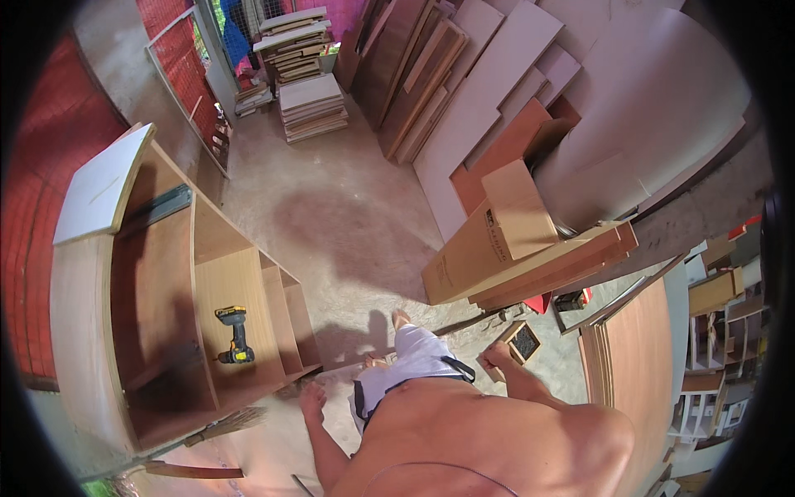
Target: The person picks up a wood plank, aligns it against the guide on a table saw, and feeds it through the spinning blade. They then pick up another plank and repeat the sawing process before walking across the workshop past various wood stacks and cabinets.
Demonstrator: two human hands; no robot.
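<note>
My right hand [498,356] is closed on the side of a small wooden box [530,354] with dark, small pieces inside, too small to name. My left hand [312,401] hangs at my side, with its fingers loosely apart and nothing seen in them. Closest to that hand is a wooden cabinet [203,232] with several compartments. A yellow and black cordless drill [236,335] lies in one of them. On the cabinet's far end rests a white-faced panel [103,186], and a dark metal rail [161,205] lies near it.
Stacked boards [313,103] stand at the back. Large panels [480,91] lean along the right, beside a tall cardboard box [484,236] and a big curved grey sheet [646,124]. More plywood sheets [638,356] and shelves of offcuts [716,331] are at far right. Concrete floor [331,224] lies ahead.
</note>
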